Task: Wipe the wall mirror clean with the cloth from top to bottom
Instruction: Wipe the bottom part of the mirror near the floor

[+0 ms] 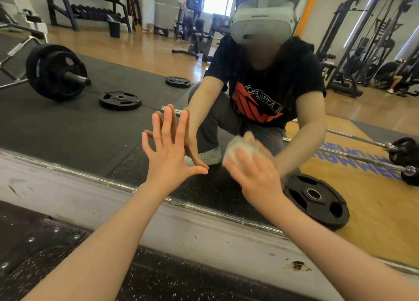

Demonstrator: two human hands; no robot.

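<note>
While I crouched at the foot of the wall mirror [95, 123], my right hand [256, 176] gripped the bunched cloth [238, 147] against the glass low down, near the bottom edge; blur hid the finer detail. My left hand [167, 151] lay flat on the mirror with fingers spread, holding nothing. I judged this the last, lowest pass. The next stroke needed to run down to the metal trim [199, 206] without overshooting; open glass lay to the right.

Lay on speckled rubber floor [181, 284] near; grey scuffed ledge [68, 187] beyond. Reflected far off: loaded barbell [56, 72] left, weight plate [120, 100] just beside, dumbbell rack [90, 5] farthest, cable machine [362, 39] right.
</note>
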